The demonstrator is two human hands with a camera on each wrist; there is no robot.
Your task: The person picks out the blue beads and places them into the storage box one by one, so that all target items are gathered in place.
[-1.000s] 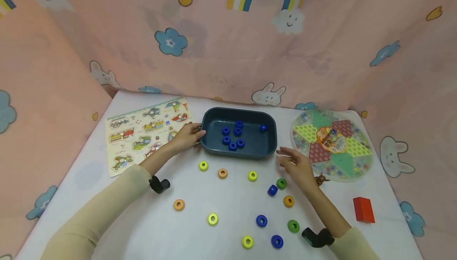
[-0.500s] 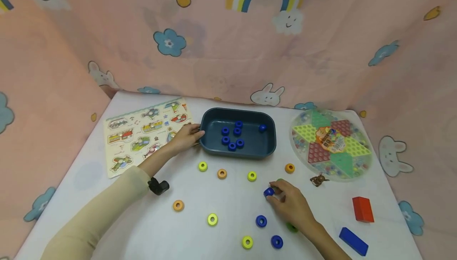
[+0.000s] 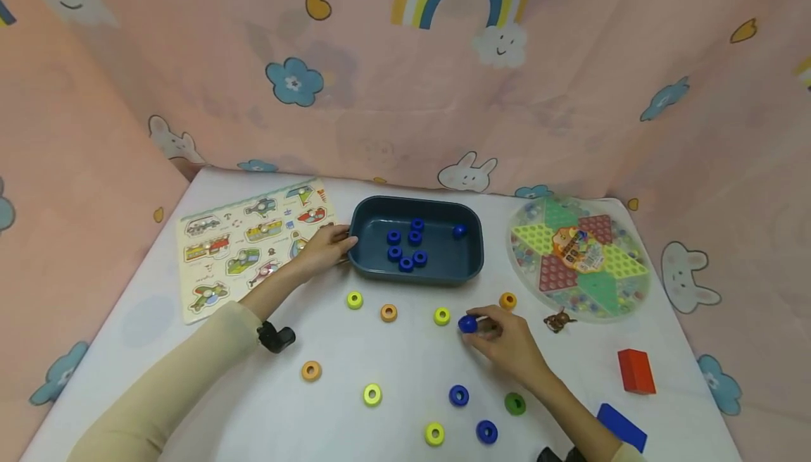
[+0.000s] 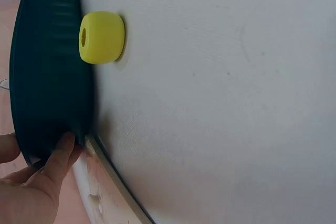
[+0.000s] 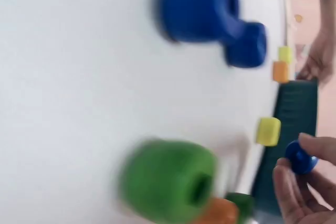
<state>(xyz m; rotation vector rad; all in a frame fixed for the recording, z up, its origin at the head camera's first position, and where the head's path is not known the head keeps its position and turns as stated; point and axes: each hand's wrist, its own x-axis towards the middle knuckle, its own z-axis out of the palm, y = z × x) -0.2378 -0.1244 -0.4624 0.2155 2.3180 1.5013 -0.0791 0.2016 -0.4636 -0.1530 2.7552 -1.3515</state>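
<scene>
My left hand (image 3: pixel 324 249) grips the left end of a dark teal tray (image 3: pixel 413 279); in the left wrist view its fingers (image 4: pixel 59 161) lie against the tray's outer wall. Inside the tray are several blue beads (image 3: pixel 415 238). Between thumb and fingers my right hand (image 3: pixel 512 344) pinches a blue bead (image 3: pixel 467 325), held in front of the tray's right part. Two more blue beads (image 3: pixel 453 396) lie nearer me. A green bead (image 3: pixel 509 404) sits below the right hand; another green bead (image 5: pixel 240 205) shows in the right wrist view but is hidden in the head view.
Several yellow beads (image 3: pixel 367 395) and orange beads (image 3: pixel 304 371) are scattered across the white table. A vehicle puzzle board (image 3: pixel 231 272) lies left, a round game board (image 3: pixel 579 286) right. A small brown figure (image 3: pixel 559 320), red block (image 3: pixel 636 371) and blue block (image 3: pixel 621 427) are at right.
My right hand came down from beside the tray's right corner, took hold of the blue bead, and has moved it slightly toward the tray. The left hand stays on the tray.
</scene>
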